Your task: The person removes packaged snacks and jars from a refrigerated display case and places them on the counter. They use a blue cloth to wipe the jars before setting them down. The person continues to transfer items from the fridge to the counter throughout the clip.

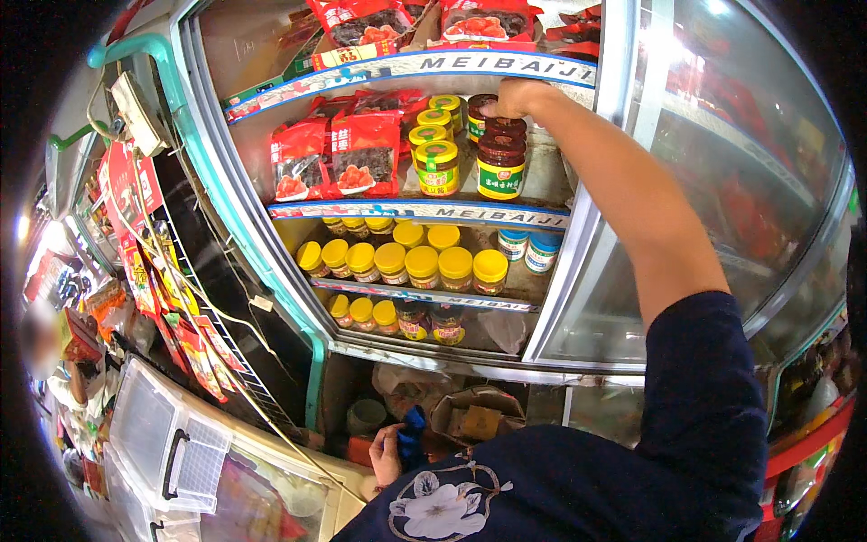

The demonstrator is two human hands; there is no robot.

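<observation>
My right hand point(520, 99) reaches into a glass-fronted display cabinet, just under the upper shelf edge. Its fingers meet the lid of a dark-lidded glass jar point(477, 127) at the back of a short row; the far side of the hand is hidden. In front of it stands another dark-lidded jar point(501, 169) with a green and yellow label. To the left runs a row of yellow-lidded jars point(437, 169). Low down, near my body, my left hand point(386, 455) holds a bunched blue cloth point(410, 433).
Red food packets point(366, 152) lean left of the jars. Lower shelves carry yellow-lidded jars point(421, 264) and blue-lidded jars point(543, 252). A sliding glass door point(603, 305) covers the right side. Below are an opened cardboard box point(447, 413) and, at left, clear plastic bins point(145, 406). A person point(74, 379) is at far left.
</observation>
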